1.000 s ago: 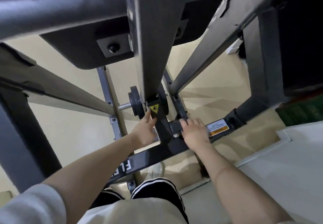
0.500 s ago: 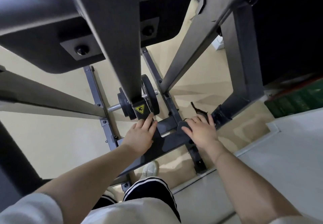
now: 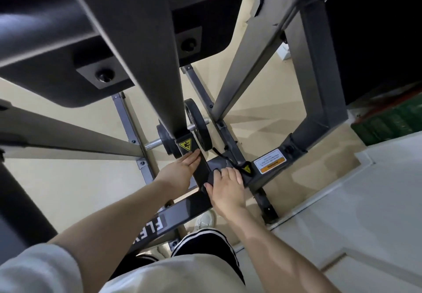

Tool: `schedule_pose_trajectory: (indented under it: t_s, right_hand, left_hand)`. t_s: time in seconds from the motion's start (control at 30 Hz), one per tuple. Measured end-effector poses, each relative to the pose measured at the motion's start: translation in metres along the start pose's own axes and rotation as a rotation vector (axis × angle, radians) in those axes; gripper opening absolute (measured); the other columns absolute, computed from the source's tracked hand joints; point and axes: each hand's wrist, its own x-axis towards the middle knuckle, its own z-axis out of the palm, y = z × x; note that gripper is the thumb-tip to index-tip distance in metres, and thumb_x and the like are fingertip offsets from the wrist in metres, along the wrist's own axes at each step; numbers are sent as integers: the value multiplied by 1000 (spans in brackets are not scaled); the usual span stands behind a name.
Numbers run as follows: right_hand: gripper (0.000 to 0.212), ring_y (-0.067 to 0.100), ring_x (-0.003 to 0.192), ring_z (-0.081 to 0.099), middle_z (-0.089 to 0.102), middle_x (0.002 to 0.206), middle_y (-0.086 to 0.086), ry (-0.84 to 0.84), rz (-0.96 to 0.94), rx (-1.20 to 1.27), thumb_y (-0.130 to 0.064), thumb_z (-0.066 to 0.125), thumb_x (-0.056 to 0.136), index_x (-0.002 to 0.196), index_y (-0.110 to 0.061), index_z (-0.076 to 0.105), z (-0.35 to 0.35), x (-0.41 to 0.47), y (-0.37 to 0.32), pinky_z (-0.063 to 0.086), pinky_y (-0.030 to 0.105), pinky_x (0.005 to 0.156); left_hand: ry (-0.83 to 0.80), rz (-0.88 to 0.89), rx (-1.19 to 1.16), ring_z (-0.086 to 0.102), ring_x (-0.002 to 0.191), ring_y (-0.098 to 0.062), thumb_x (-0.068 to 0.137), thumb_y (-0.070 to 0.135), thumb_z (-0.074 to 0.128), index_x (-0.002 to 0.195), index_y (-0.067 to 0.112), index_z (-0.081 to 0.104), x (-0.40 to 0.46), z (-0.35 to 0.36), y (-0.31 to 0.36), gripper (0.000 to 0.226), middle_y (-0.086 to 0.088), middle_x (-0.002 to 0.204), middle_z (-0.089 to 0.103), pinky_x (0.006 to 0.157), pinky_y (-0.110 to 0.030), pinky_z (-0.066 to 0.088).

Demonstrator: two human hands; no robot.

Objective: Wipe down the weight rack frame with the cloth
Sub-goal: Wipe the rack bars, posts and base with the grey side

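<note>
The weight rack frame (image 3: 182, 210) is dark grey steel, with a low crossbar lettered "FLEX" and an upright post (image 3: 157, 68) rising from its middle. My left hand (image 3: 180, 171) rests with straight fingers against the foot of the upright, just below a yellow warning sticker (image 3: 186, 145). My right hand (image 3: 226, 187) presses down on the crossbar just right of the upright, fingers bent over a dark cloth (image 3: 215, 168). The cloth is nearly the frame's colour and mostly hidden under the hand.
Two black weight plates (image 3: 197, 126) hang on a chrome pin behind the upright. Slanted braces run to both sides, and a padded bench underside (image 3: 68, 71) looms overhead. An orange-and-white label (image 3: 269, 161) sits further right on the crossbar. A white platform (image 3: 354, 201), a green crate (image 3: 388, 121) and my shoe (image 3: 205, 220) are nearby.
My right hand slid left along the crossbar toward the upright, uncovering the orange-and-white label. My left hand stayed at the upright's foot.
</note>
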Motion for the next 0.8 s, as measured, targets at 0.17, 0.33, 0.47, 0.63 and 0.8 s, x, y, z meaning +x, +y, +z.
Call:
schedule_pose_trajectory:
  t_s: [0.17,0.33,0.47,0.63,0.8]
  right_hand:
    - [39,27,91,66,69,93,9,190,56,148,-21,86,63,97,-7,70,7,-7,-8,54,36,77]
    - [28,24,109,57,58,105,5,164,567,940,-18,37,102,122,-4,51,-37,3,-42,42,18,75]
    - [35,22,111,49,51,121,11,294,740,1429,-23,29,104,131,-5,41,-95,11,-47,36,26,86]
    - [39,23,122,47,45,139,11,239,469,1470,-28,30,104,138,-11,37,-137,22,-77,38,13,93]
    - [58,23,120,51,48,138,7,103,298,1696,4,37,96,140,-33,28,-145,26,-127,46,27,88]
  left_hand:
    - [45,22,47,13,145,-18,90,-5,35,151,18,10,-11,-6,-13,70,4,159,-3,118,-30,10]
    - [119,27,-33,16,144,-15,92,1,36,151,19,15,-36,-17,-29,65,6,159,5,116,-28,16]
    - [219,65,-133,39,133,-15,94,5,37,150,21,22,-56,-39,-40,60,9,158,10,100,-23,37]
    - [498,-12,-614,37,134,-22,94,5,42,145,11,31,-72,-67,-35,52,-8,150,33,106,-25,29]
    - [589,90,-1135,48,116,-1,91,-11,36,149,26,22,-91,-84,-26,70,8,139,40,94,-11,38]
